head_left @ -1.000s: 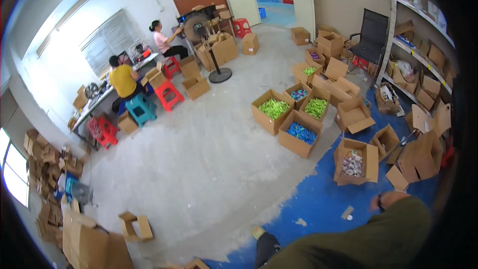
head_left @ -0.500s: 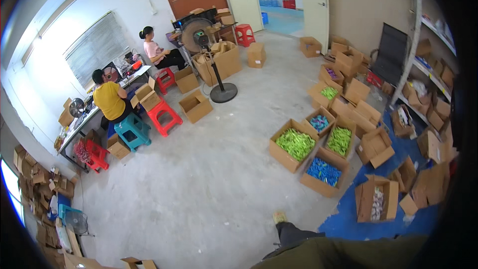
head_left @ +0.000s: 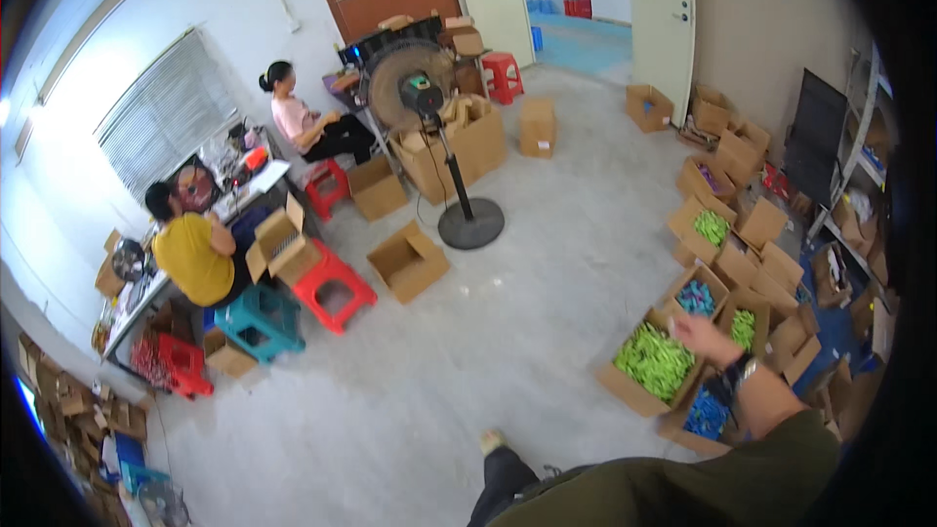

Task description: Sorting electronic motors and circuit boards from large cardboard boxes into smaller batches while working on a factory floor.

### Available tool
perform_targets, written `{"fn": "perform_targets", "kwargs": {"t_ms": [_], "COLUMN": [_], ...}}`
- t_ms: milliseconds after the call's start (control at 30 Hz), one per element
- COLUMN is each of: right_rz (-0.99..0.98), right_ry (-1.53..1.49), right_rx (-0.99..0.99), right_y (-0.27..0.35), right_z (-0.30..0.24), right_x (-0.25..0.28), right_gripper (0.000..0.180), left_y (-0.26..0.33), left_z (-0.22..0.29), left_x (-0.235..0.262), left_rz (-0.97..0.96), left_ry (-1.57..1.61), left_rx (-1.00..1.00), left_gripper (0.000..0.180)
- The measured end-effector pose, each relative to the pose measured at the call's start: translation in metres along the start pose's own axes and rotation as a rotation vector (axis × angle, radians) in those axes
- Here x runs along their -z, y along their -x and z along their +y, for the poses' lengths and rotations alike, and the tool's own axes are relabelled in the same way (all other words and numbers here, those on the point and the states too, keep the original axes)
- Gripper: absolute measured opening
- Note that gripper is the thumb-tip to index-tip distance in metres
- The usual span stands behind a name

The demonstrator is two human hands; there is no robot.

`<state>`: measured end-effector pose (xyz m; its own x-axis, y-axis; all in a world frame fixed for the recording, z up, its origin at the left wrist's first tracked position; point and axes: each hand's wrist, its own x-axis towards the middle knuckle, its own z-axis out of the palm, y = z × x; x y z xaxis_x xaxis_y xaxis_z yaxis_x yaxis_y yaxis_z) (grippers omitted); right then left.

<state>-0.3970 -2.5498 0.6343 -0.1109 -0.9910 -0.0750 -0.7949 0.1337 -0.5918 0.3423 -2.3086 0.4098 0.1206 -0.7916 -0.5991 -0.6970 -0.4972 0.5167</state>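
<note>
My right hand (head_left: pixel 705 340) reaches in from the lower right, above the carton edges, with a dark band on its wrist. Its fingers are blurred, so I cannot make out whether they hold anything. Beside it stands a cardboard box (head_left: pixel 623 390) full of light green pieces (head_left: pixel 648 363). Teal and purple pieces (head_left: pixel 695 298) fill a smaller carton just beyond the hand. More green pieces (head_left: pixel 744 328) are in a carton to its right. Blue pieces (head_left: pixel 705 416) lie in a carton below my forearm, partly covered by it. My left hand is out of view.
A pedestal fan (head_left: pixel 459 185) stands ahead on the concrete floor, near an open carton (head_left: pixel 408 263). Two people sit at a bench on the left, one in a yellow shirt (head_left: pixel 195 256). Red (head_left: pixel 334 285) and teal stools (head_left: pixel 259 322) stand behind them. Shelving and cartons line the right.
My right arm has come into view over the boxes of pieces. The view has shifted; the fan and stools look nearer, and the boxes sit farther right.
</note>
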Motion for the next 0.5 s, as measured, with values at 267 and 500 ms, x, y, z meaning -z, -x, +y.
{"fn": "perform_targets", "kwargs": {"t_ms": [267, 500], "right_rz": [-1.297, -0.551], "right_ry": [-0.413, 0.177], "right_rx": [0.065, -0.329], "right_y": [0.153, -0.082], "right_z": [0.279, 0.281], "right_x": [-0.098, -0.065], "right_gripper": [0.040, 0.033], "left_y": [-0.303, -0.495], "left_z": [0.168, 0.556], "left_x": [0.153, 0.230], "left_rz": [0.178, 0.221], "left_ry": [0.005, 0.190], "left_rx": [0.060, -0.198], "left_gripper": [0.040, 0.041]}}
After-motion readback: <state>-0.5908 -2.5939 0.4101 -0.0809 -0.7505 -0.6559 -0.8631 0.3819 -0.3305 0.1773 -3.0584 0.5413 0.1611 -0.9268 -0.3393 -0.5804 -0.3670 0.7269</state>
